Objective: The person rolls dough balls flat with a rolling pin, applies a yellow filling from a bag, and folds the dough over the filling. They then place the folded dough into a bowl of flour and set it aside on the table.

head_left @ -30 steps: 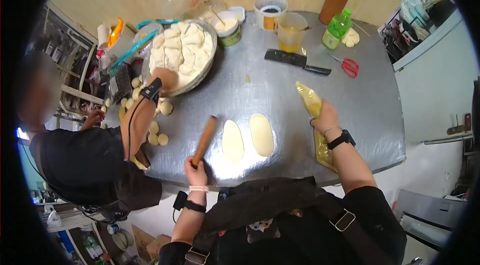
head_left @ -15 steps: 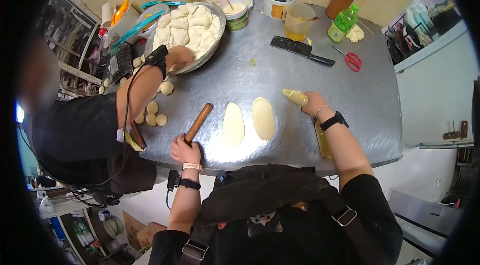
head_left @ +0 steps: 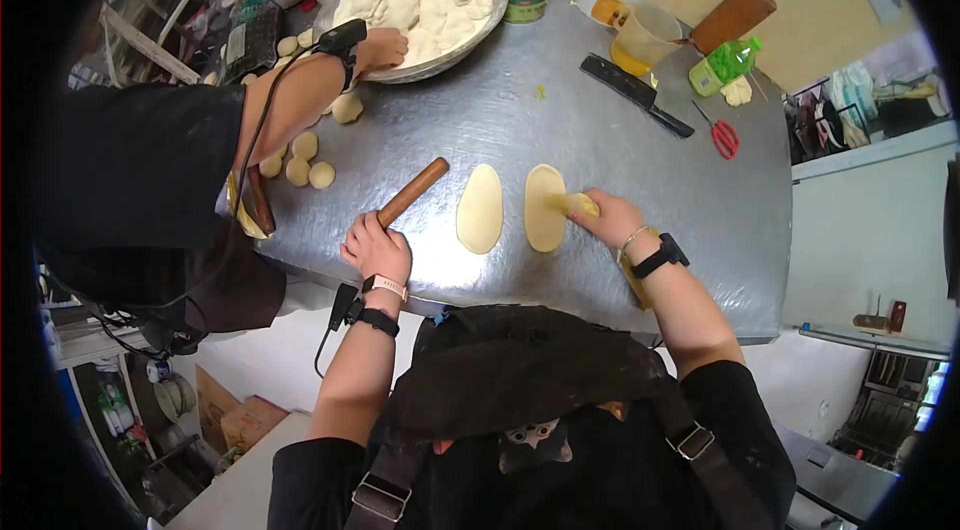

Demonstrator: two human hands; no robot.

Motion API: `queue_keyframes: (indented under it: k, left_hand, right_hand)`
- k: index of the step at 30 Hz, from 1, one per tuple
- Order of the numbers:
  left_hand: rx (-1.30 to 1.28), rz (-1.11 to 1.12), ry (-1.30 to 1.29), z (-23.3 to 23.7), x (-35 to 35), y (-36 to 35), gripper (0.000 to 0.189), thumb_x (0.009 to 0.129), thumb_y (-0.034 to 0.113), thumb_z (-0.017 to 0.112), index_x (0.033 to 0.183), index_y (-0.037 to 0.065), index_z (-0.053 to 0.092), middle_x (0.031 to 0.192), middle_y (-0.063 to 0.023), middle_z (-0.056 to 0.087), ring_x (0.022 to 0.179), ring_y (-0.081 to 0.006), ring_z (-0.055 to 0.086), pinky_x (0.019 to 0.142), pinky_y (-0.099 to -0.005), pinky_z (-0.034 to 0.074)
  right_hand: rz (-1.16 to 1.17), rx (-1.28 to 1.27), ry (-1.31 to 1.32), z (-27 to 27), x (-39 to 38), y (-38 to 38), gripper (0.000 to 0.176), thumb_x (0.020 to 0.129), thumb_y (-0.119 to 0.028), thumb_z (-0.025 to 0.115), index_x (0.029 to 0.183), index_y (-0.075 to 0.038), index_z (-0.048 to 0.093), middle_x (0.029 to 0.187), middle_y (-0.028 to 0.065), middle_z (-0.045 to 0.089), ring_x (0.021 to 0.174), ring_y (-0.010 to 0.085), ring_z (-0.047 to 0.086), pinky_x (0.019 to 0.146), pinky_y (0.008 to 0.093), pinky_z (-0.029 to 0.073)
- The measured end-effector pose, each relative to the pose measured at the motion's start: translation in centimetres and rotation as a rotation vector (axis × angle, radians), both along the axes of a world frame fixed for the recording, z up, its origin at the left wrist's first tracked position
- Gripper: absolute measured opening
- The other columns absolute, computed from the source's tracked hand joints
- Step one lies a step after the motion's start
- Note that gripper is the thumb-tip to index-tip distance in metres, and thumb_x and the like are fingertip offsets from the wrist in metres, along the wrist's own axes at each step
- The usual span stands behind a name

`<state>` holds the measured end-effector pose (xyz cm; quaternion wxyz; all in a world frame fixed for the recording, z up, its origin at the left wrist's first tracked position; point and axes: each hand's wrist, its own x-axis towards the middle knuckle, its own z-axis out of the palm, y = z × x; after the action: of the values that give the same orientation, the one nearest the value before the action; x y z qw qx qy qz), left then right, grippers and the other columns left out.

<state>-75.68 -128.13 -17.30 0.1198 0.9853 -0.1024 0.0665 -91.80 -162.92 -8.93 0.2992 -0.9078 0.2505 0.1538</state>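
Observation:
My left hand (head_left: 378, 252) is closed round the near end of a wooden rolling pin (head_left: 415, 192), which slants across the metal table near its front edge. Two flattened dough ovals lie side by side: a left oval (head_left: 480, 210) and a right oval (head_left: 543, 225). In my right hand (head_left: 608, 220) is a small yellow wedge-shaped tool (head_left: 577, 203), its blurred tip over the right oval; I cannot tell its exact kind. Partly hidden under my right wrist lies a flat yellowish piece (head_left: 632, 275).
A co-worker's hand (head_left: 382, 48) touches a large bowl (head_left: 440, 67) of dough. Several dough balls (head_left: 305, 145) sit at left. Toward the back right are a cleaver (head_left: 635, 95), red scissors (head_left: 725, 138), a jug of yellow liquid (head_left: 645, 35) and a green bottle (head_left: 725, 65).
My right hand has moved left, bringing the yellow tool over the right dough oval. My left hand still holds the rolling pin. The view has shifted and tilted.

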Motion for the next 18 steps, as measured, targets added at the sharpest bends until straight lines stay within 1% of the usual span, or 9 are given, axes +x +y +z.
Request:
queue_keyframes:
  k: [5, 10, 13, 16, 18]
  left_hand:
    - [0.001, -0.011, -0.035, -0.2, -0.1, 0.1, 0.047, 0.083, 0.019, 0.057, 0.128, 0.008, 0.049, 0.133, -0.0127, 0.046, 0.127, -0.0329, 0.04, 0.107, -0.0627, 0.02]
    - [-0.014, -0.014, -0.012, 0.2, 0.0, 0.1, 0.046, 0.083, 0.019, 0.057, 0.128, 0.008, 0.049, 0.133, -0.0126, 0.047, 0.127, -0.0326, 0.041, 0.107, -0.0625, 0.02]
    - [-0.022, -0.018, -0.025, 0.0, 0.0, 0.1, 0.046, 0.084, 0.019, 0.056, 0.127, 0.009, 0.049, 0.133, -0.0124, 0.047, 0.126, -0.0324, 0.041, 0.107, -0.0622, 0.021]
    - [-0.006, -0.008, -0.023, 0.1, -0.2, 0.0, 0.045, 0.083, 0.019, 0.056, 0.127, 0.009, 0.05, 0.132, -0.0123, 0.048, 0.126, -0.0323, 0.042, 0.107, -0.0618, 0.021]
    - [-0.001, -0.001, -0.026, 0.3, 0.1, -0.1, 0.044, 0.083, 0.019, 0.056, 0.126, 0.009, 0.051, 0.131, -0.0124, 0.048, 0.126, -0.0324, 0.042, 0.107, -0.0615, 0.021]
  right_hand:
    - [0.011, -0.082, -0.024, -0.6, -0.3, 0.4, 0.04, 0.089, -0.049, 0.06, 0.11, -0.015, 0.065, 0.097, 0.0143, 0.071, 0.093, 0.0349, 0.066, 0.08, 0.0437, 0.052]
    - [0.0, -0.146, -0.042, -0.6, -0.5, 0.9, 0.036, 0.091, -0.047, 0.059, 0.11, -0.017, 0.065, 0.096, 0.0138, 0.071, 0.092, 0.0343, 0.067, 0.078, 0.0445, 0.052]
    - [0.02, -0.215, -0.067, 0.0, -0.6, 1.3, 0.034, 0.091, -0.045, 0.059, 0.106, -0.015, 0.065, 0.091, 0.0143, 0.07, 0.088, 0.0346, 0.067, 0.075, 0.045, 0.053]
    - [0.102, -0.337, -0.085, 0.4, -1.3, 1.5, 0.034, 0.09, -0.043, 0.06, 0.102, -0.012, 0.064, 0.086, 0.0148, 0.07, 0.084, 0.0349, 0.067, 0.072, 0.045, 0.053]
    - [0.068, -0.386, -0.072, 0.4, -1.5, 1.4, 0.034, 0.09, -0.042, 0.061, 0.099, -0.01, 0.063, 0.084, 0.0149, 0.069, 0.082, 0.0352, 0.067, 0.072, 0.0449, 0.053]
